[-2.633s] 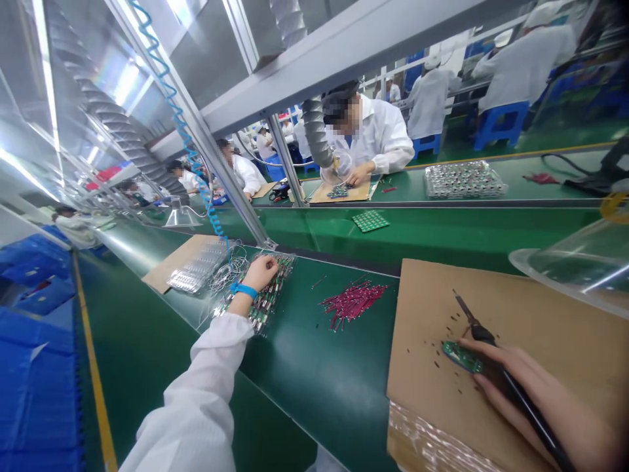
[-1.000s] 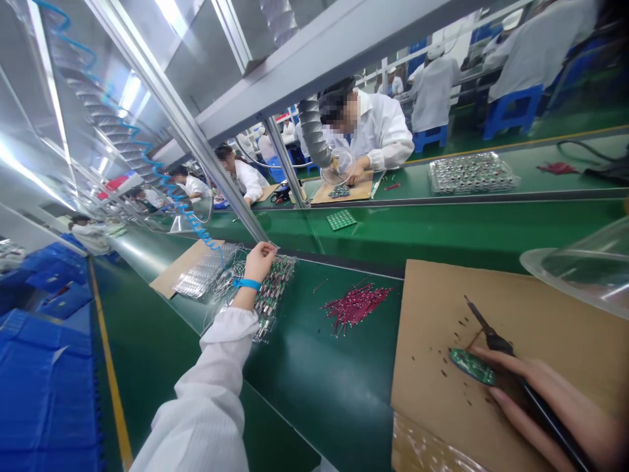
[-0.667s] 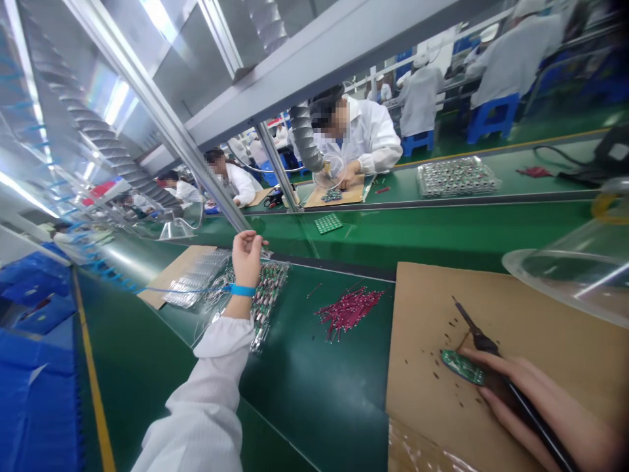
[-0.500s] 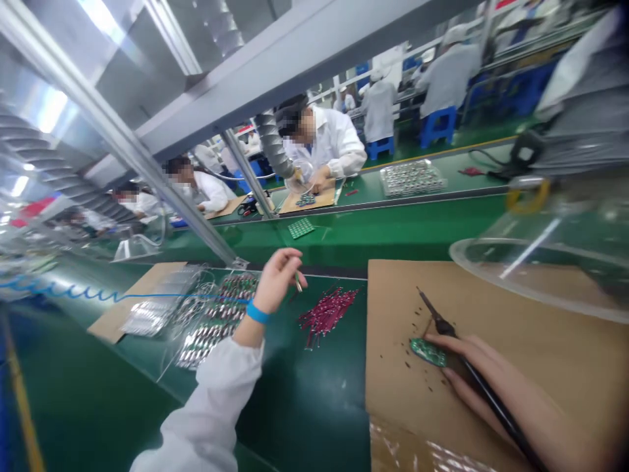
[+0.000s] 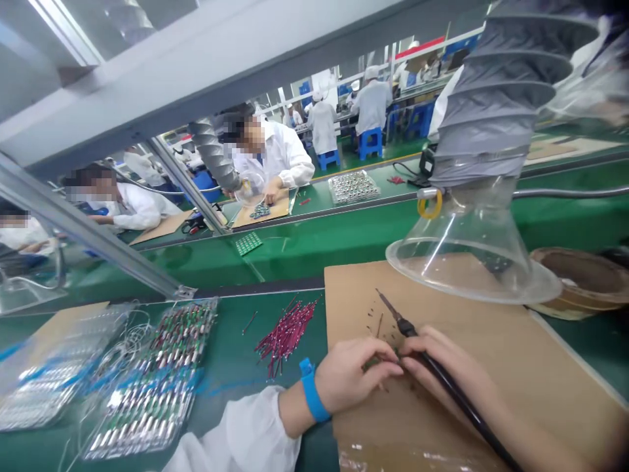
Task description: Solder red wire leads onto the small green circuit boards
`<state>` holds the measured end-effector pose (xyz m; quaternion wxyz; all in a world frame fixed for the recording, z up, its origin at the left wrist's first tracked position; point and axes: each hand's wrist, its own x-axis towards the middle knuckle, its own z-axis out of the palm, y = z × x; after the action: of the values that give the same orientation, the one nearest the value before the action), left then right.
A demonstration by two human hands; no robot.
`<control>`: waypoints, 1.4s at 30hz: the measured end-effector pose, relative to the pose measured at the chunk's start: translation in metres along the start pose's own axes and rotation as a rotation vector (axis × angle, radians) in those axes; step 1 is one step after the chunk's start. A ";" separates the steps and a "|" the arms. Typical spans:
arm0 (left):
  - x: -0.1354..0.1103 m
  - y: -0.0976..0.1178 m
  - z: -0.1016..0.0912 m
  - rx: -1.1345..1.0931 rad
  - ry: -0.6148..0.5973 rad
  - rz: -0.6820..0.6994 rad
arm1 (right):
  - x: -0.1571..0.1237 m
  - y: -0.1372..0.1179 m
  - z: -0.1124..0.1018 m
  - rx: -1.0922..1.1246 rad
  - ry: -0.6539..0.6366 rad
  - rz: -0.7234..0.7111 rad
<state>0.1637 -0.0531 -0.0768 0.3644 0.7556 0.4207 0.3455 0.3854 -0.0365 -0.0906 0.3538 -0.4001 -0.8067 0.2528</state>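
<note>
My right hand (image 5: pixel 447 370) is closed round a soldering iron (image 5: pixel 437 367), its thin metal tip pointing up and away over the brown cardboard sheet (image 5: pixel 491 354). My left hand (image 5: pixel 351 373), with a blue wrist strap (image 5: pixel 313 391), is pinched, fingertips meeting those of the right hand. A trace of green shows between the fingers; what the left hand holds is hidden. Dark crumbs and a thin brown strip lie on the cardboard near the tip. Left of it, a pile of short dark red wires (image 5: pixel 287 333) lies on the green bench.
A clear fume hood (image 5: pixel 472 262) on a grey hose hangs over the cardboard's far side. Trays of small parts (image 5: pixel 147 380) stand at left. A round brown container (image 5: pixel 580 282) is at right. Beyond the bench lies a green board panel (image 5: pixel 249 244); a co-worker (image 5: pixel 275 154) sits opposite.
My left hand has come from beside the red wires, where it held a small thin piece, to the right hand's fingertips. The green circuit board at the right fingertips is now mostly covered. The view has turned.
</note>
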 end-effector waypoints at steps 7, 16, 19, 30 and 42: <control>-0.005 -0.003 0.001 0.018 0.029 -0.031 | -0.002 -0.005 -0.005 0.075 -0.109 -0.054; -0.007 -0.003 -0.002 0.064 -0.026 -0.010 | 0.003 -0.017 -0.012 0.112 -0.140 -0.043; -0.008 -0.003 -0.003 0.022 -0.043 -0.019 | 0.003 -0.015 -0.011 0.090 -0.115 -0.051; -0.009 0.006 -0.001 -0.074 -0.112 -0.072 | -0.001 -0.012 -0.010 0.123 -0.053 -0.064; -0.012 0.006 0.001 -0.240 -0.189 -0.125 | -0.003 -0.007 -0.008 0.203 -0.068 -0.074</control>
<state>0.1624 -0.0663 -0.0748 0.5107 0.7082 0.3865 0.2971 0.3892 -0.0421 -0.0817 0.3740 -0.3231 -0.8028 0.3336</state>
